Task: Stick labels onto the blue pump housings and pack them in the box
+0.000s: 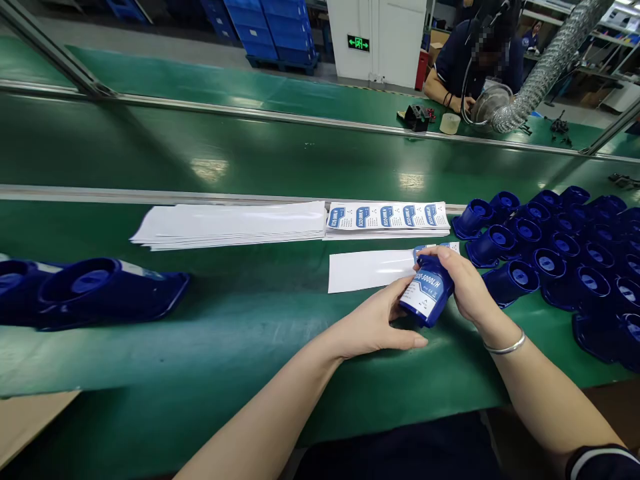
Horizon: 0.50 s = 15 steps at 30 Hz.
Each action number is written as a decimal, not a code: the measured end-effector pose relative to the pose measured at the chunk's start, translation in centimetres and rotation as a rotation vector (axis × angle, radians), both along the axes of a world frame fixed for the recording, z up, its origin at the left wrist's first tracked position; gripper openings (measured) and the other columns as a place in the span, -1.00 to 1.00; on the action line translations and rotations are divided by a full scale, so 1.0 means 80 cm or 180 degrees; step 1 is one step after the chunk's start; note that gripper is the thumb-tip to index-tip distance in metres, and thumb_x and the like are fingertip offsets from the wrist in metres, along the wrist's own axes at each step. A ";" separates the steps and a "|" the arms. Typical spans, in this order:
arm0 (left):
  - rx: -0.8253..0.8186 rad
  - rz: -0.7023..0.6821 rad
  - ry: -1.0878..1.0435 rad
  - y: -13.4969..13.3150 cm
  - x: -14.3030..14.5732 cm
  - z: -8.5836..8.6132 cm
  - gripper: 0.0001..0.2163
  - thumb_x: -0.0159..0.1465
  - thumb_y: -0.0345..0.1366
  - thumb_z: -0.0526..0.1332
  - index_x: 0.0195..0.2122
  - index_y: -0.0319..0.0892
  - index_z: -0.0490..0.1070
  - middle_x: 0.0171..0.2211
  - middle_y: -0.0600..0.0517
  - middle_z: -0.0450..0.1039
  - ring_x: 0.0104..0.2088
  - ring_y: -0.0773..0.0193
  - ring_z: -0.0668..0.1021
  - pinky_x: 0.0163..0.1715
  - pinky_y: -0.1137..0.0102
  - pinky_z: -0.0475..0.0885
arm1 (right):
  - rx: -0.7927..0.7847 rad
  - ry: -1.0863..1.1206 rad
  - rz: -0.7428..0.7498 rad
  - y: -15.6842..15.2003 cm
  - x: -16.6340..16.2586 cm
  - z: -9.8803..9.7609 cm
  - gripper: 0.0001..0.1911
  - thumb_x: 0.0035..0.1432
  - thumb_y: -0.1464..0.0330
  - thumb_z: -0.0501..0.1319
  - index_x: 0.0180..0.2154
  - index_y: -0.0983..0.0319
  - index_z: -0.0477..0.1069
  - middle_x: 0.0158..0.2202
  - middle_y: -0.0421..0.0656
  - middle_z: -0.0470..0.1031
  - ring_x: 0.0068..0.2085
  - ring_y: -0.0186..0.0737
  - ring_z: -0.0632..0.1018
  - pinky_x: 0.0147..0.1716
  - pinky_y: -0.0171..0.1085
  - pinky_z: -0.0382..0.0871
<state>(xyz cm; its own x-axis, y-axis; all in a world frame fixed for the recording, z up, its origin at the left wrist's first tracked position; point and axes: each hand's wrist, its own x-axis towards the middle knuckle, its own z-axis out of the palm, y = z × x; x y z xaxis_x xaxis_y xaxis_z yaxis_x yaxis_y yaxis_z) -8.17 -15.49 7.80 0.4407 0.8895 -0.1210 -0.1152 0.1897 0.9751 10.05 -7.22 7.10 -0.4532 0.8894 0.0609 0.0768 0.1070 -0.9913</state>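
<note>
A small blue plastic housing (426, 293) with a white-and-blue label on its side rests on the green bench between my hands. My left hand (373, 323) cups it from the left, fingers curled round its base. My right hand (465, 283) grips it from the right, thumb pressed on the top of the label. Just behind it lies a white backing strip (367, 270) with one label left at its right end. A silver bangle (506, 347) sits on my right wrist.
A sheet of several labels (387, 217) and a stack of bare white strips (230, 225) lie further back. Several unlabelled blue housings (560, 250) crowd the right side; labelled ones (90, 290) lie at the left. A person (475, 60) works across the belt beside a silver hose (545, 67).
</note>
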 end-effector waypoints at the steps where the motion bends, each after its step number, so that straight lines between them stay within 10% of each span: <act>1: 0.0021 0.0009 -0.0088 0.000 0.000 0.000 -0.12 0.05 -0.33 0.48 0.37 -0.04 0.11 0.34 -0.13 0.21 0.29 -0.10 0.34 0.28 0.02 0.26 | -0.0022 0.0126 -0.0068 0.002 0.000 -0.002 -0.57 0.36 0.02 0.07 -0.09 0.16 0.53 -0.18 -0.12 0.60 -0.11 -0.09 0.57 -0.04 -0.13 0.42; 15: -0.0226 0.1692 0.0881 0.015 -0.002 -0.026 -0.32 0.10 0.23 0.31 0.18 0.01 0.38 0.31 0.00 0.31 0.37 -0.15 0.23 0.37 0.02 0.12 | 0.1010 -0.0060 -0.0472 -0.008 -0.035 -0.002 -0.62 0.36 0.10 0.07 -0.01 0.18 0.45 -0.09 -0.08 0.56 -0.05 -0.11 0.55 0.00 -0.15 0.41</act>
